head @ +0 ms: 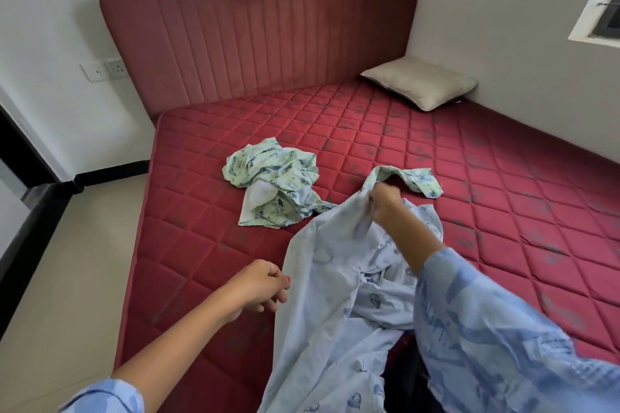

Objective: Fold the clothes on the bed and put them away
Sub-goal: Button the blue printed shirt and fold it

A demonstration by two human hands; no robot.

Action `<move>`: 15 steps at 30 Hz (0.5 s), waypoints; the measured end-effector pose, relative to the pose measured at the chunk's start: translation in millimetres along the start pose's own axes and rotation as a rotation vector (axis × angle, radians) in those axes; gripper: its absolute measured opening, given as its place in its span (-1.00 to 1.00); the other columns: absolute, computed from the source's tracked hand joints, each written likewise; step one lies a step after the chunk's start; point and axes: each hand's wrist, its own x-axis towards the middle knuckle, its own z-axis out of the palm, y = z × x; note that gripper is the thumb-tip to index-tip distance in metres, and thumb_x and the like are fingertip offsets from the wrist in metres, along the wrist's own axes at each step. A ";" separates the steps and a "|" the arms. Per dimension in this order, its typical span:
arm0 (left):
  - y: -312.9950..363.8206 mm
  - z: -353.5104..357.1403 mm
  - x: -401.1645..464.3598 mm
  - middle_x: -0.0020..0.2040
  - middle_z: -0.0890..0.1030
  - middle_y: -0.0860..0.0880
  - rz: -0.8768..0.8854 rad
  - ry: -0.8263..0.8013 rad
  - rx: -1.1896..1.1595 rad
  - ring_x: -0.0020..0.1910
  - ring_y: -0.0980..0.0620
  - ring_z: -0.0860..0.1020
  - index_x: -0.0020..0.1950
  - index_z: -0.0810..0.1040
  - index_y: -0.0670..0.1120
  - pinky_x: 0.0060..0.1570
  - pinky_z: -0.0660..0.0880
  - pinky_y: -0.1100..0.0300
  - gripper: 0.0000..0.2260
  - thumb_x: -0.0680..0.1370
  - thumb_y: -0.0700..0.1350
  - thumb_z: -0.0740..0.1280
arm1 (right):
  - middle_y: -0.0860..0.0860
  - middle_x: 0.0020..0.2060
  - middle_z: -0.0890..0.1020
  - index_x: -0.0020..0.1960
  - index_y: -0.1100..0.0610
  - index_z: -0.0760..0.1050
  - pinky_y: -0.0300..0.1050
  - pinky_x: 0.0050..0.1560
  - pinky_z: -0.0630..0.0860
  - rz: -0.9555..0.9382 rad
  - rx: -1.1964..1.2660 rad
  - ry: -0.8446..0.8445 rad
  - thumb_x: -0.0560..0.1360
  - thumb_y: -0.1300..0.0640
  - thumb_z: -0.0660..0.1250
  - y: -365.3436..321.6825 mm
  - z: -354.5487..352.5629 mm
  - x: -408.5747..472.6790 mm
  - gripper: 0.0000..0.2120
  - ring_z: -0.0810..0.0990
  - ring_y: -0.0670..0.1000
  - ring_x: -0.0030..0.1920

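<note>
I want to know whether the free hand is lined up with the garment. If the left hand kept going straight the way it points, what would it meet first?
Most likely the edge of the pale blue shirt that the right hand holds up; the left hand points rightward, fingertips close beside it. Depth is unclear, so it might pass just in front.

We record the mattress [385, 144] as deep red, quilted in a diamond grid with faint dark motifs in the cells. The headboard [258, 40] is a duller, dusty red with vertical channel stitching. The pillow [421, 81] is plain beige-grey. The crumpled garment [275, 188] is pale mint green with a blue-grey print; its inner face shows white. The held garment [335, 295] is pale blue with small darker blue motifs. The sleeves [496, 329] are blue with lighter and darker brushed streaks. Walls white, floor cream, skirting black.
</note>
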 end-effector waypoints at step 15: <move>166.7 -113.8 -88.9 0.07 0.66 0.00 0.875 0.105 -0.223 0.07 0.10 0.62 0.20 0.56 -0.12 0.10 0.55 0.17 -0.51 0.42 0.17 0.44 | 0.19 -0.13 0.64 0.07 0.37 0.56 -0.09 -0.16 0.58 -0.772 -1.173 -0.951 0.53 0.16 0.34 -245.7 11.0 -248.6 -0.73 0.62 0.08 -0.19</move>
